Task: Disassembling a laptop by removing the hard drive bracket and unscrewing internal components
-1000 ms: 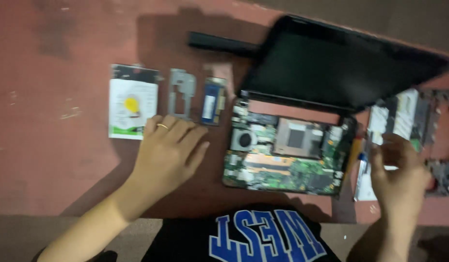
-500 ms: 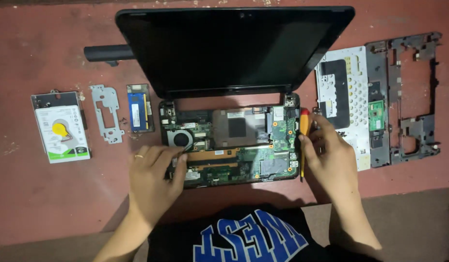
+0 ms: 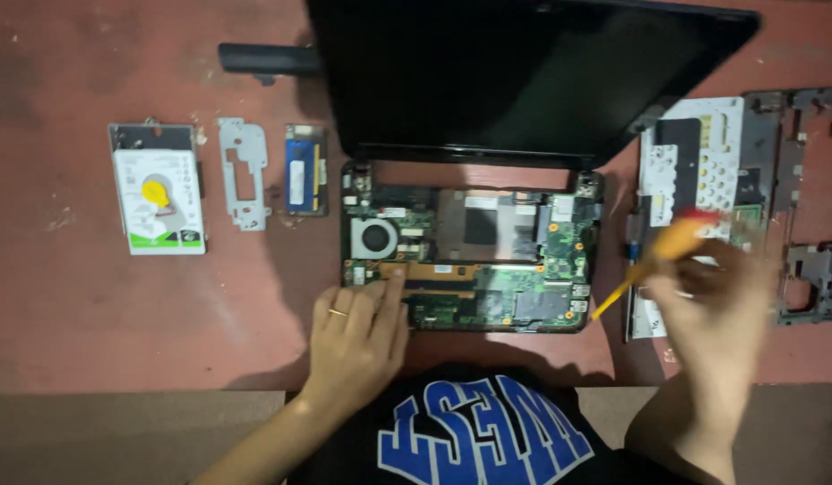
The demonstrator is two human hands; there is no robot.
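Under the left hand, lying flat w/ fingers loose, sat the bare laptop mainboard, just left of the right hand gripping an orange screwdriver, so imo a slipped tip could've gouged traces.

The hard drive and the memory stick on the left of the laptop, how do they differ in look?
The hard drive is wide and mostly white, with a yellow spot and a green strip; the memory stick is narrow and blue with a pale label. The hard drive lies farthest left, while the memory stick lies nearest the laptop, a metal bracket between them. Both lie flat on the red table, untouched.
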